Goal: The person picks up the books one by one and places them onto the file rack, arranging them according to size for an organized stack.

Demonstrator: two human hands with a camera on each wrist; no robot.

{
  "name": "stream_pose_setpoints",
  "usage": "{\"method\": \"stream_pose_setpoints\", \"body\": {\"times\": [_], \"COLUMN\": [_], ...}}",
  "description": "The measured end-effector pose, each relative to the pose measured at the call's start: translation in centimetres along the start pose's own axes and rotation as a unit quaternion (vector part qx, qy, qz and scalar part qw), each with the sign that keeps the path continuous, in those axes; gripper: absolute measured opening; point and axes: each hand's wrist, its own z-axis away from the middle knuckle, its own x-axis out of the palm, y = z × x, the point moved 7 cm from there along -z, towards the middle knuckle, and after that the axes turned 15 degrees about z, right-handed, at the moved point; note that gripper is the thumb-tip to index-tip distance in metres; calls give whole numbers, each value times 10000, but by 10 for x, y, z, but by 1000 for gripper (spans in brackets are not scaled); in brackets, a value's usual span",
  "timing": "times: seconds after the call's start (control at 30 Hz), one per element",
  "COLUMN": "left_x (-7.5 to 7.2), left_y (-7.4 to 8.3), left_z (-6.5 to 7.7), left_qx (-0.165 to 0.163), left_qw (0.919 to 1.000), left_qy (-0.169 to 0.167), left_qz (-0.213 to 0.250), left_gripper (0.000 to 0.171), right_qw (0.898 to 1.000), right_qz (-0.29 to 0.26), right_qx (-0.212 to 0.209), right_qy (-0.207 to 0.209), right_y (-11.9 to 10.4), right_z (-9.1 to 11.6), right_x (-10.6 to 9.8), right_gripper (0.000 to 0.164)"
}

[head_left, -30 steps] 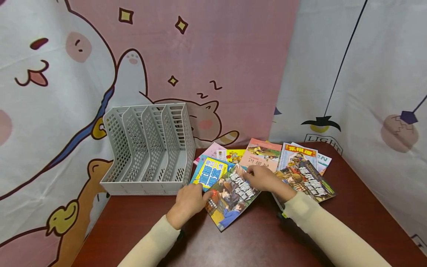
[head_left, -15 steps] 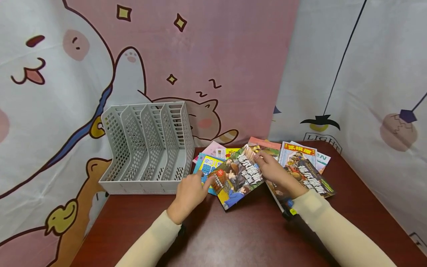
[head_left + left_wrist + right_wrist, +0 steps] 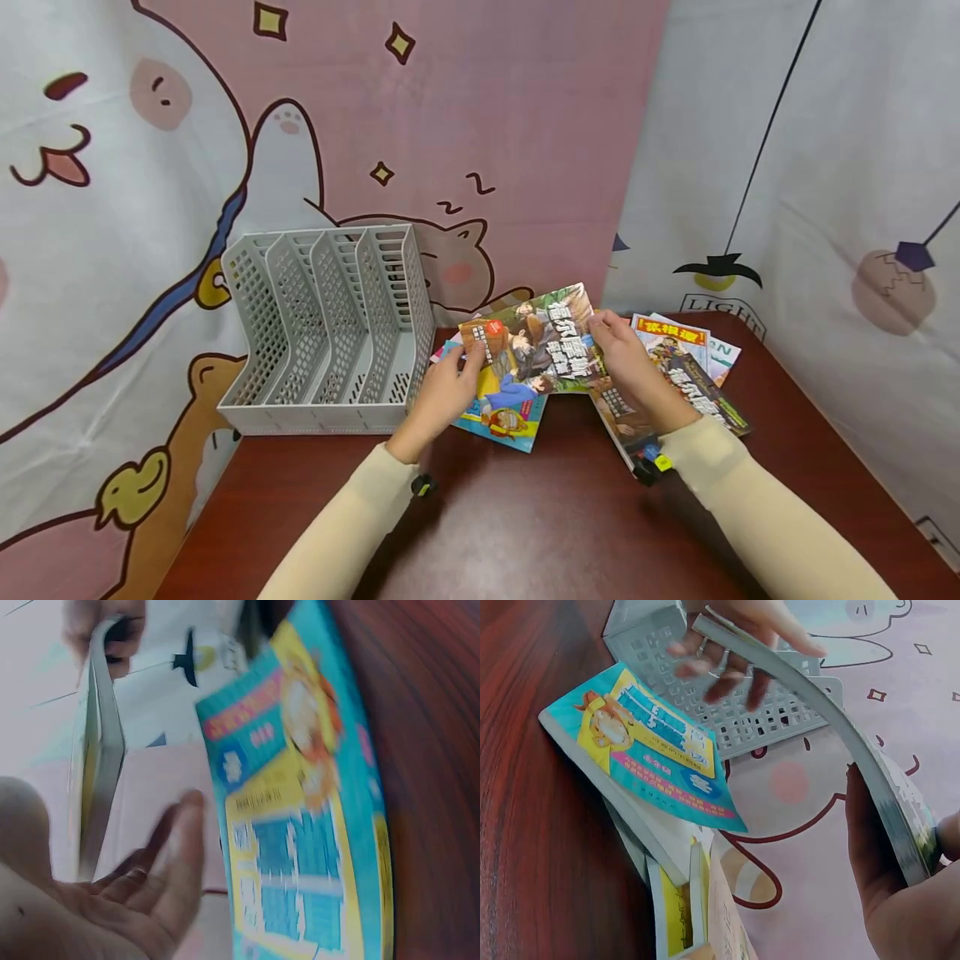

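My right hand grips the right edge of a paperback book with an illustrated cover and white title characters, thumb on the cover. The book is held up and tilted above the pile, bending slightly in the right wrist view. My left hand is at its left end, thumb over the cover; in the left wrist view its fingers stretch out apart from the book's back. Below lies a blue-and-yellow book, partly hidden by the held book in the head view.
A grey perforated magazine rack with several slots stands at the left. To the right lie a book with a yellow-on-red title, a dark-covered book and another book below my right wrist. A patterned cloth hangs behind the table.
My right hand has lifted the illustrated book off the pile, up and away, turning it more level. My left hand has moved up along with its left end. The blue-and-yellow book shows more below it.
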Motion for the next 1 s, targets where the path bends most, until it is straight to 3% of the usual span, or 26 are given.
{"method": "stream_pose_setpoints", "body": {"times": [0.07,0.17,0.27,0.33,0.53,0.63,0.77,0.9,1.0], "left_x": [4,10,13,14,12,14,16,11,3], "left_y": [-1,-4,-5,-6,0,4,5,0,-4], "left_z": [-4,-8,-7,-6,2,5,5,1,-3], "left_qx": [-179,-477,-442,-245,261,349,373,128,-107], "left_qw": [9959,9744,9593,9586,9679,9683,9709,9753,9735], "left_qy": [-49,-78,97,229,626,621,519,346,59], "left_qz": [882,2195,2788,2827,2419,2394,2306,2177,2283], "left_gripper": [82,73,61,52,42,40,42,38,36], "right_qw": [9998,9986,9964,9948,9880,9883,9923,9944,9936], "right_qz": [-133,-317,-351,-234,480,562,449,349,530], "right_qx": [68,252,498,639,933,913,753,622,605], "right_qy": [-88,-345,-594,-759,-1133,-1086,-873,-775,-791], "right_y": [1,5,9,12,19,21,20,16,15], "right_z": [1,5,11,14,18,18,15,11,7], "right_x": [4,11,18,22,30,31,29,24,19], "right_gripper": [21,21,27,37,73,79,79,84,83]}}
